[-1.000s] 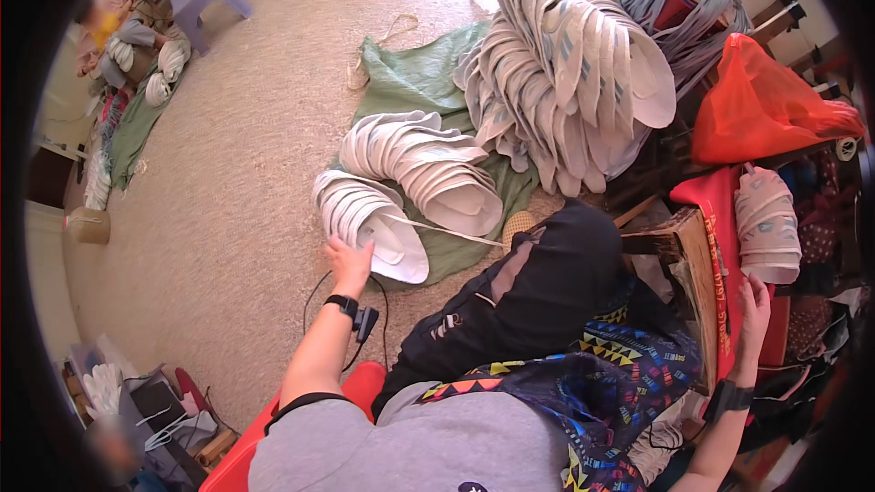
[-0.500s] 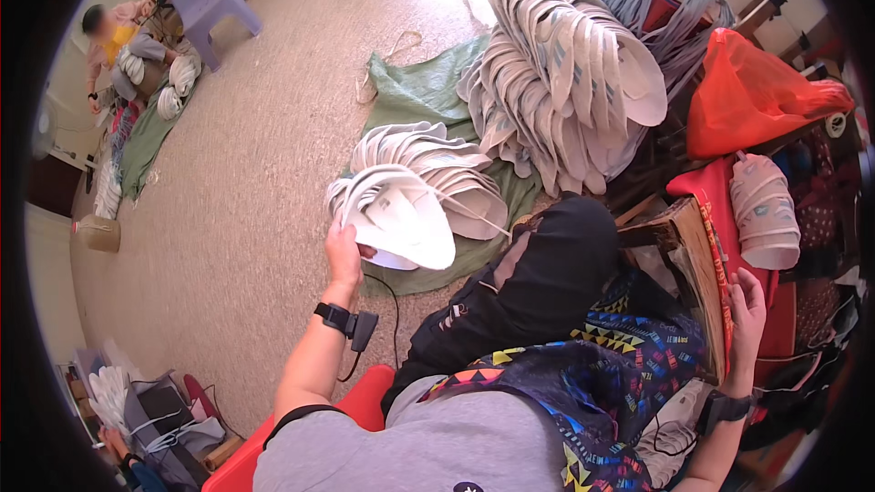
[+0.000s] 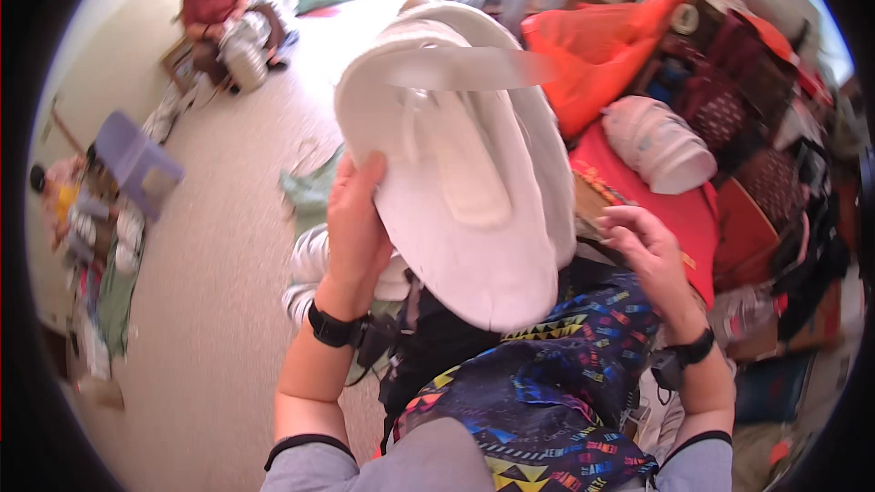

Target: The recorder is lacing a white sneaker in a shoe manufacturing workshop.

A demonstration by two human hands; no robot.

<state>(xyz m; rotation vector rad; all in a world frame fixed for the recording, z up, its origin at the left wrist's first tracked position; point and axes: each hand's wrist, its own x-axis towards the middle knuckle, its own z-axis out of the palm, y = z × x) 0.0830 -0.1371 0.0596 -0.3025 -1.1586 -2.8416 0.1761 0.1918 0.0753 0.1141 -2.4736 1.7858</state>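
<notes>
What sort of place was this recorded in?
Probably a small, informal shoe-part workshop: the left hand holds white, shoe-shaped layered pieces, an off-white cylindrical stack lies to the right, and a seated person in dark red has white bundles.

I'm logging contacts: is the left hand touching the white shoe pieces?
Touching: the head view shows the left hand holding the white shoe pieces by their left edge, thumb overlapping it.
</notes>
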